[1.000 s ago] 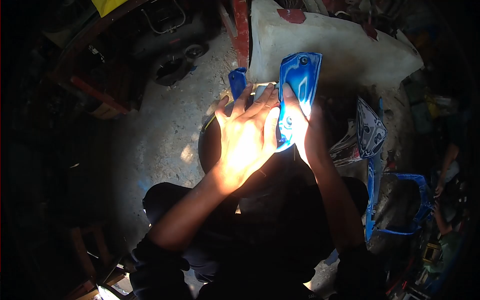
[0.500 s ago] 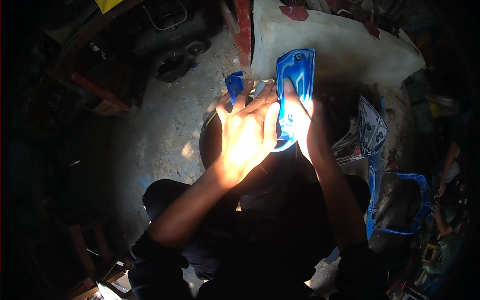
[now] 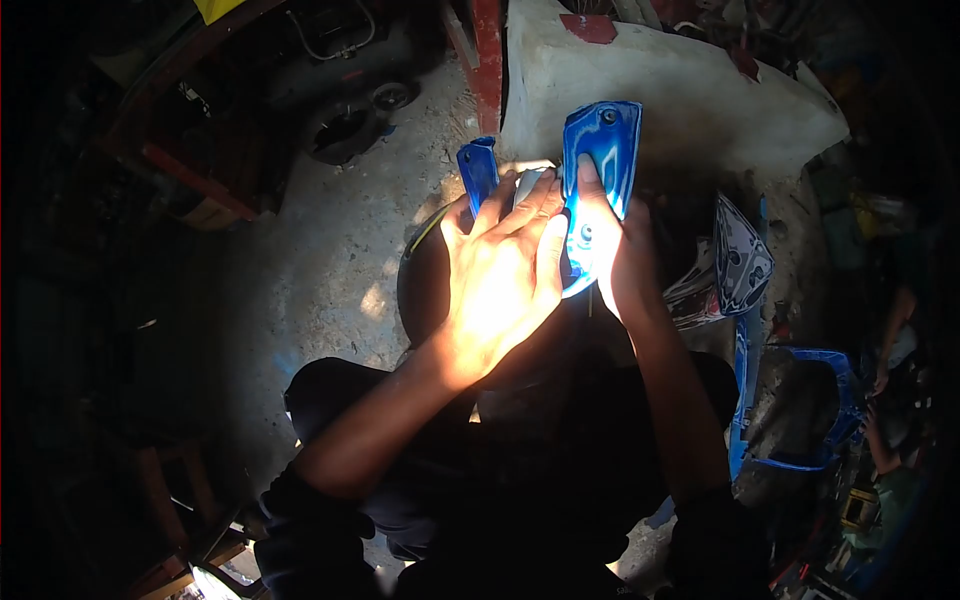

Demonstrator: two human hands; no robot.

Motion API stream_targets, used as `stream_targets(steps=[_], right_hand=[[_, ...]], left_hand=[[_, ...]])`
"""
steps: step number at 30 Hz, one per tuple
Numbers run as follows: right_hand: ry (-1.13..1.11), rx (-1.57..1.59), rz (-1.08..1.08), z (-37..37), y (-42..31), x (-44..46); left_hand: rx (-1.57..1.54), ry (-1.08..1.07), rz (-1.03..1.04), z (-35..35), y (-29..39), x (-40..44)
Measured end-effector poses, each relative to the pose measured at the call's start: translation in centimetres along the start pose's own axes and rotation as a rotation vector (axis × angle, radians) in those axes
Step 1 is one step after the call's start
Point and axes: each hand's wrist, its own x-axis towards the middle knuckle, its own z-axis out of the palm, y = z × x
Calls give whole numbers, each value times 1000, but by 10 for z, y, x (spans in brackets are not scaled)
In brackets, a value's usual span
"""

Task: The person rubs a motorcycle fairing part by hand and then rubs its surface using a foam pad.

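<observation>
A blue panel (image 3: pixel 622 140) with whitish worn streaks and two bolt holes stands in front of me. My right hand (image 3: pixel 620 250) grips its right side, thumb lying on the face and other fingers behind. My left hand (image 3: pixel 505 265) lies palm down beside it, fingers stretched out and slightly apart, thumb close to the panel's left edge. By its fingertips shows a pale piece (image 3: pixel 537 183), mostly covered. Beyond the left fingers rises a second blue end (image 3: pixel 478 168) with a hole; whether it joins the panel is hidden. Bright light washes out the left hand's back.
A large whitish body panel (image 3: pixel 680 100) and a red post (image 3: pixel 487 65) stand ahead. To the right are a grey-and-black patterned part (image 3: pixel 742 258) and a blue frame (image 3: pixel 845 385). Another person's arm (image 3: pixel 898 335) shows at far right. A dark round object (image 3: pixel 425 285) lies below my hands.
Both hands and the blue panel have shifted slightly right. The second blue end has moved a little right too. My grip on the panel looks the same.
</observation>
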Motion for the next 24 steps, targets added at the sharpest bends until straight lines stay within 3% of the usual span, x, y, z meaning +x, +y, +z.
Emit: stream_targets(steps=[3,6,8,11,14,17,19,21,24], right_hand=[[-19,-112,-141,-5,8,5],[24,-121,35,-7,11,10],[40,-161,-123,-4,11,5],[-9,32,-32,3,1,3],[-17,33,0,-4,7,10],[26,-128,-202,4,15,5],[-16,78,-30,1,0,6],[42,-103,-117,1,7,3],[-23,20,-31,1,3,5]], left_hand=[[93,1,-9,-3,-4,4],[33,4,-2,-1,0,-6],[1,25,-6,1,0,-5],[62,2,-12,-2,-2,2],[-32,9,-28,-1,3,-6],[44,6,-59,0,0,7],[-39,14,-30,1,4,-4],[-58,14,-7,2,2,0],[21,-6,-43,-2,5,6]])
